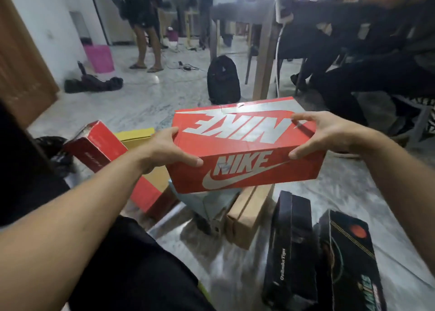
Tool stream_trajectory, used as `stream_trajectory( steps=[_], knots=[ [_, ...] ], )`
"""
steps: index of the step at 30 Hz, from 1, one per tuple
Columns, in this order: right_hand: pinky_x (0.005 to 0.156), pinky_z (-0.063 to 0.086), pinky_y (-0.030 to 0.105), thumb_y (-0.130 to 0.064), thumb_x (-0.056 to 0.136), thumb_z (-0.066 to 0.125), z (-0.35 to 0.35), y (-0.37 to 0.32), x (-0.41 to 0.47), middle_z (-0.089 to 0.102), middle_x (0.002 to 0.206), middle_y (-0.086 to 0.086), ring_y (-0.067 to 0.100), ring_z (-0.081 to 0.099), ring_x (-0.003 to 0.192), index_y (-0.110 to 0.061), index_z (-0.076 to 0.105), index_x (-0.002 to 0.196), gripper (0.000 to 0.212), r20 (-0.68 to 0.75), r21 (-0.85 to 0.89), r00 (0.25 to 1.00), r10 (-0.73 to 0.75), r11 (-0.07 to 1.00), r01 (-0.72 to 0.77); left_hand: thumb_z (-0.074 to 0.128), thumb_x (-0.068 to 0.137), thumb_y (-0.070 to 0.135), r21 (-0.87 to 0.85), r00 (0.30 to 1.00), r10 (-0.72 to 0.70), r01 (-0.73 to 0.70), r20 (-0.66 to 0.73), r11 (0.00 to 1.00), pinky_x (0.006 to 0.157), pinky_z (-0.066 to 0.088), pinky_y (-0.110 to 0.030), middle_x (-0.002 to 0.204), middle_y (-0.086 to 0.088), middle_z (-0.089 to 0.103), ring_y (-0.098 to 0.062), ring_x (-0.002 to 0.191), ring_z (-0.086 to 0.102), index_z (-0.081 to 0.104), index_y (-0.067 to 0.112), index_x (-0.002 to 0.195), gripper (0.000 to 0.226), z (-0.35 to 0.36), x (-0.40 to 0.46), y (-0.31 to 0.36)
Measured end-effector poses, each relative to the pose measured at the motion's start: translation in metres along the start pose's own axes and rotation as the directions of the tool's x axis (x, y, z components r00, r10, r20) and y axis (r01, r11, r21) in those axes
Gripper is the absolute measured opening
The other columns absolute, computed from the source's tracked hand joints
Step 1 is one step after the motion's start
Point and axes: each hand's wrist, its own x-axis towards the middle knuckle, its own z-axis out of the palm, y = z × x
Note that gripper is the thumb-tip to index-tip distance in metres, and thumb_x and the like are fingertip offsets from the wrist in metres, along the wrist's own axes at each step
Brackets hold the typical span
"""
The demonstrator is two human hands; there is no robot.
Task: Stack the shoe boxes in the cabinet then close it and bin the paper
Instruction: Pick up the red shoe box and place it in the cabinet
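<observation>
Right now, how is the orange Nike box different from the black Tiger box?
The orange Nike shoe box is held up by the left hand and right hand; the black Onitsuka Tiger box lies on the floor, untouched. The Nike box is bright orange, the Tiger box black. Both are closed cardboard shoe boxes.

Black backpack [223, 80] on marble floor [150, 94], pink bin [100, 58], dark clothes [94, 83]

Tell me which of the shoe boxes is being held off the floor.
The orange Nike box, gripped at its ends by the left hand and right hand. The red, yellow, grey, brown and black boxes all lie on the floor below it.
</observation>
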Motion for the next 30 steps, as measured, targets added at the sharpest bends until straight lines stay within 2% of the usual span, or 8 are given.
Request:
stream_trajectory(
  steps=[3,5,10,14,17,20,26,30],
  knots=[
    [0.078,0.051,0.028,-0.023,0.052,0.092,0.017,-0.025,0.024,0.047,0.126,0.001,0.023,0.054,0.107,-0.025,0.050,0.134,0.093,0.008,0.018,0.998,-0.068,0.998,0.068,0.089,0.060,0.010,0.031,0.994,-0.006,0.009,-0.106,0.999,0.063,0.047,-0.013,0.103,0.011,0.062,-0.005,0.089,0.059,0.051,0.023,0.121,0.073,-0.037,-0.015,-0.004],
    [0.081,0.051,0.030,-0.030,0.048,0.092,0.027,-0.040,0.039,0.048,0.129,0.003,0.025,0.054,0.110,-0.026,0.052,0.132,0.093,0.025,0.028,0.993,-0.119,0.993,0.119,0.089,0.062,0.010,0.048,0.982,-0.028,0.038,-0.186,0.998,0.061,0.048,-0.018,0.107,0.009,0.056,-0.009,0.089,0.059,0.049,0.012,0.135,0.084,-0.060,-0.026,-0.009],
    [0.081,0.048,0.029,-0.036,0.046,0.091,0.066,-0.098,0.068,0.056,0.126,0.003,0.024,0.057,0.106,-0.025,0.057,0.132,0.093,0.048,0.007,0.967,-0.248,0.969,0.248,0.095,0.047,0.028,0.077,0.942,-0.092,0.123,-0.324,0.989,0.093,0.048,-0.031,0.126,0.000,0.053,-0.018,0.109,0.056,0.044,0.010,0.141,0.109,-0.120,-0.058,-0.037],
    [0.081,0.041,0.025,-0.027,0.050,0.093,0.098,-0.142,0.082,0.059,0.112,-0.001,0.019,0.057,0.093,-0.022,0.060,0.130,0.087,0.056,-0.046,0.936,-0.346,0.936,0.349,0.094,0.051,0.027,0.076,0.889,-0.150,0.202,-0.432,0.976,0.094,0.047,-0.032,0.128,-0.004,0.054,-0.022,0.111,0.056,0.045,0.011,0.141,0.104,-0.157,-0.092,-0.056],
    [0.081,0.042,0.026,-0.033,0.046,0.093,0.120,-0.172,0.090,0.061,0.110,-0.001,0.018,0.060,0.093,-0.023,0.061,0.129,0.090,0.105,-0.072,0.909,-0.403,0.909,0.411,0.095,0.034,0.042,0.070,0.845,-0.197,0.265,-0.497,0.962,0.098,0.049,-0.041,0.129,-0.005,0.056,-0.024,0.112,0.057,0.048,0.017,0.139,0.118,-0.178,-0.118,-0.068],
    [0.082,0.044,0.028,-0.035,0.046,0.093,0.143,-0.200,0.095,0.062,0.112,-0.001,0.019,0.061,0.095,-0.025,0.061,0.129,0.090,0.147,-0.034,0.875,-0.461,0.882,0.470,0.095,0.044,0.035,0.047,0.797,-0.245,0.323,-0.552,0.945,0.099,0.048,-0.044,0.132,-0.005,0.052,-0.025,0.116,0.054,0.045,0.018,0.142,0.112,-0.201,-0.145,-0.079],
    [0.075,0.045,0.028,-0.038,0.051,0.092,0.199,-0.260,0.107,0.060,0.117,-0.002,0.019,0.057,0.099,-0.026,0.058,0.130,0.087,0.249,-0.014,0.783,-0.570,0.807,0.591,0.094,0.051,0.024,-0.028,0.681,-0.319,0.402,-0.659,0.915,0.096,0.044,-0.032,0.136,-0.004,0.048,-0.021,0.119,0.048,0.042,0.017,0.144,0.108,-0.242,-0.196,-0.104],
    [0.087,0.047,0.035,-0.047,0.045,0.091,0.243,-0.302,0.113,0.059,0.124,0.001,0.022,0.056,0.105,-0.026,0.055,0.134,0.098,0.327,-0.021,0.720,-0.612,0.757,0.653,0.096,0.046,0.021,-0.117,0.587,-0.396,0.455,-0.706,0.883,0.100,0.042,-0.033,0.136,-0.005,0.049,-0.022,0.121,0.049,0.043,0.016,0.144,0.111,-0.262,-0.228,-0.136]
  ],
)
